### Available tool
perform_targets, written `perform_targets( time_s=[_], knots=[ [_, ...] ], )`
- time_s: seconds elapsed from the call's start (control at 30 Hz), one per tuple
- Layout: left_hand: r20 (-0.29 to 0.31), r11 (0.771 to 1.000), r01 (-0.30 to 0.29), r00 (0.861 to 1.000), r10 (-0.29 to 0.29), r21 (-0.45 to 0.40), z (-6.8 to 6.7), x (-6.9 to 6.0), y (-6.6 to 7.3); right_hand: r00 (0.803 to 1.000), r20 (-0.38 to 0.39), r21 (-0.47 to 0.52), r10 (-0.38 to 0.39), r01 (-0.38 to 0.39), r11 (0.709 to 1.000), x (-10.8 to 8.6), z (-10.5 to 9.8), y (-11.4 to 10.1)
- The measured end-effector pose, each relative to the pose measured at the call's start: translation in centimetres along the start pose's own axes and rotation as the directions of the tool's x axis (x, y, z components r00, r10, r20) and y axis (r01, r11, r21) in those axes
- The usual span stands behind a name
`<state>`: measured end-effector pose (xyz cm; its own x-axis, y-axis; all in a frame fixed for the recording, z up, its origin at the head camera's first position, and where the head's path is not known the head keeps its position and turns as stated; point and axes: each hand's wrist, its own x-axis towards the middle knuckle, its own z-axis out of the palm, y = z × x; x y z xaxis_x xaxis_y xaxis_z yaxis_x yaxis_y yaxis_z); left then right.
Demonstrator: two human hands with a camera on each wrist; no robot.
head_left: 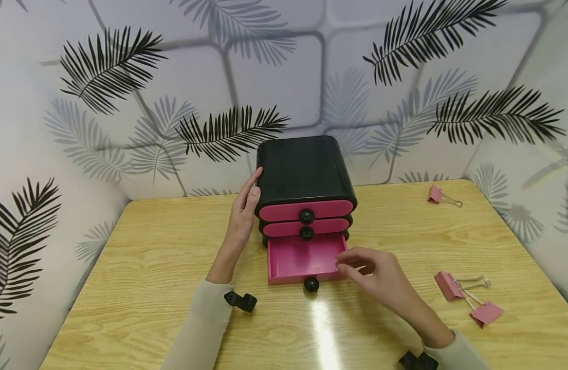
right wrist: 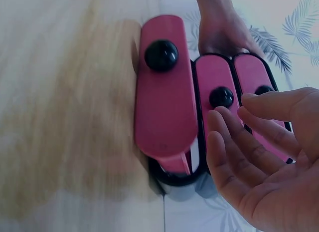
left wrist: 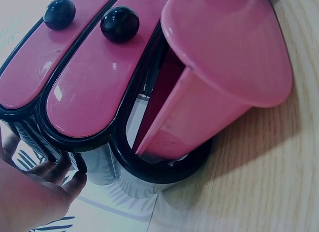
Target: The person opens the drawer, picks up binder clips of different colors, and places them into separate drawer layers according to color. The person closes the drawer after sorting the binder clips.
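Note:
A black cabinet [head_left: 304, 169] with pink drawer fronts and round black knobs stands on the table; its bottom drawer [head_left: 307, 257] is pulled out, with nothing seen inside. My left hand [head_left: 239, 221] rests against the cabinet's left side, its fingers [left wrist: 65, 184] on the black shell in the left wrist view. My right hand [head_left: 381, 277] is over the right edge of the pulled-out drawer, fingers bent loosely and holding nothing. In the right wrist view the right hand [right wrist: 269, 162] is in front of the two closed upper drawers, fingers apart from thumb.
Two pink binder clips [head_left: 449, 285] [head_left: 486, 313] lie close together on the table [head_left: 172, 246] at the right. Another pink clip [head_left: 434, 194] lies near the back right edge. A leaf-patterned covering [head_left: 284, 77] rises behind the table.

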<state>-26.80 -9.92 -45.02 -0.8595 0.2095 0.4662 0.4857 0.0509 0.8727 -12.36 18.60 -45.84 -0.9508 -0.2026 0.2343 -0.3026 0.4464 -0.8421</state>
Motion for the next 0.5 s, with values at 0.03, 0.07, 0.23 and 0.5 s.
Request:
perform_targets(
  time_s=[0.03,0.07,0.23,0.5],
  knots=[
    [-0.001,1.000,0.000,1.000,0.000,0.000,0.0,0.0,0.0,1.000,-0.012,-0.006,-0.011,0.011,1.000,0.1,-0.2,0.1],
    [-0.003,1.000,0.000,1.000,0.000,-0.001,0.0,0.0,0.0,1.000,-0.023,-0.015,-0.021,0.020,1.000,0.2,-0.5,0.1],
    [-0.005,1.000,0.004,1.000,-0.004,0.000,0.0,0.1,0.4,0.994,-0.096,-0.086,-0.047,0.039,0.996,0.3,-1.5,0.5],
    [0.017,1.000,0.023,1.000,-0.023,0.003,0.1,-0.3,3.7,0.975,-0.208,-0.164,-0.083,0.049,0.985,0.7,-3.4,1.4]
  ],
)
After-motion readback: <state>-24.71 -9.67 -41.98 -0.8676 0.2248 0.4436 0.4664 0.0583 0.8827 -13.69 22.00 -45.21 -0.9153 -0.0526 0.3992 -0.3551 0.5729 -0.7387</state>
